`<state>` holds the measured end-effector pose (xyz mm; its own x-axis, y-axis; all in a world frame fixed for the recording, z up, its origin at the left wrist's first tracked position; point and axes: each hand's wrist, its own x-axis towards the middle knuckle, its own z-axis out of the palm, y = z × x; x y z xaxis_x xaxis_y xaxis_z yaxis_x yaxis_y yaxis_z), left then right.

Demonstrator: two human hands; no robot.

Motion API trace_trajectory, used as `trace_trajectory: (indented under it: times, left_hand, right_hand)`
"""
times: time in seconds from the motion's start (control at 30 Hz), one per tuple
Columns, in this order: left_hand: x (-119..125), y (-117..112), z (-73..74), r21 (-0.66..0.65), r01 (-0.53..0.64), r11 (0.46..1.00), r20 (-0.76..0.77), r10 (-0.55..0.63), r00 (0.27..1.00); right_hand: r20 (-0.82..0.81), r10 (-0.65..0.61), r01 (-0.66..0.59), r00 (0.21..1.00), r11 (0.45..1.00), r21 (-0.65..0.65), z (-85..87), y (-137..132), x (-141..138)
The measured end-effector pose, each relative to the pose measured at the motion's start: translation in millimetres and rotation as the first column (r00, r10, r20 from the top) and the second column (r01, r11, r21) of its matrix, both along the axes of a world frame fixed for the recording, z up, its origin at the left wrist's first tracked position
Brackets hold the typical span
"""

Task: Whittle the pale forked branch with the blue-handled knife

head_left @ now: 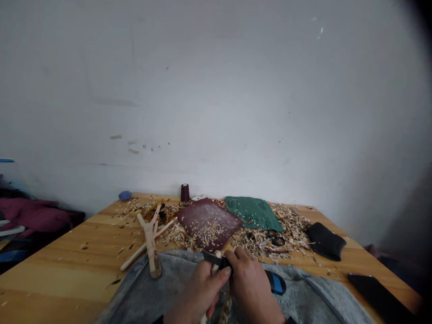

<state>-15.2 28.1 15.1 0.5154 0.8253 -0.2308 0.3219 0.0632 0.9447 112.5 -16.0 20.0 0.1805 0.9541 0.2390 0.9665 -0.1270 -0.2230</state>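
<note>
My left hand (197, 292) is closed round a thin pale stick (215, 269) low in the middle of the view, thumb pushed toward the blade. My right hand (251, 283) grips a knife whose black and blue handle (276, 282) sticks out to the right. The dark blade (212, 258) lies across the top of the stick. Both hands work over a grey cloth (162, 283) spread at the table's near edge.
On the wooden table (67, 261) lie a forked peeled branch (151, 238), a maroon leather piece (207, 220), a green leather piece (253, 212), scissors (275, 237), a black pouch (326, 240), a thread spool (185, 192), a dark phone (378, 294) and heaps of wood shavings (286, 225).
</note>
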Motion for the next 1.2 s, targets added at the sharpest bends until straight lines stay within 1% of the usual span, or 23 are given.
trace_trajectory:
  times: [0.13, 0.23, 0.37, 0.5, 0.57, 0.7, 0.8, 0.93, 1.03, 1.13, 1.2]
  left_hand:
    - [2, -1, 4.5, 0.0, 0.0, 1.0, -0.008, 0.0, 1.0]
    - [3, -2, 7.3, 0.002, 0.012, 1.0, 0.006, -0.012, 1.0]
    - [1, -1, 9.3, 0.026, 0.077, 0.997, 0.055, -0.078, 0.995]
    - [0, -2, 9.5, 0.02, 0.073, 0.997, 0.057, -0.074, 0.996]
    - [0, -3, 8.7, 0.022, 0.061, 0.998, 0.042, -0.062, 0.997]
    - [3, -3, 6.5, 0.068, 0.031, 0.997, -0.022, -0.03, 0.999]
    - [5, -2, 4.6, 0.063, 0.006, 0.998, -0.071, -0.001, 0.997]
    - [6, -2, 1.9, 0.063, -0.065, 0.996, -0.098, 0.071, 0.993]
    - [6, -3, -0.5, 0.058, -0.098, 0.993, -0.088, 0.103, 0.991]
    - [6, -2, -3.3, 0.039, -0.103, 0.994, -0.073, 0.106, 0.992]
    - [6, 0, -4.4, 0.029, -0.088, 0.996, -0.096, 0.091, 0.991]
  right_hand:
    - [0.028, 0.003, -0.002, 1.0, 1.0, -0.013, 2.7, 0, 2]
    - [0.044, 0.045, -0.044, 0.998, 0.999, -0.005, 3.8, 0, 4]
    - [0.058, 0.07, -0.07, 0.996, 0.998, -0.004, 1.0, 1, 5]
    - [0.062, 0.059, -0.058, 0.996, 0.998, -0.012, -2.5, 2, 4]
    - [0.057, 0.05, -0.049, 0.997, 0.999, -0.025, -2.4, 3, 4]
    - [0.043, 0.037, -0.035, 0.998, 0.998, -0.057, -0.7, 3, 4]
    - [0.046, 0.034, -0.031, 0.998, 0.997, -0.064, -0.7, 3, 3]
    - [0.09, 0.004, 0.001, 0.996, 0.998, -0.057, 0.0, 2, -1]
    - [0.126, -0.036, 0.045, 0.991, 0.997, -0.069, 3.1, 2, -7]
    - [0.168, -0.078, 0.093, 0.983, 0.992, -0.084, 5.9, 1, -11]
    - [0.196, -0.096, 0.113, 0.976, 0.991, -0.077, 6.1, 1, -12]
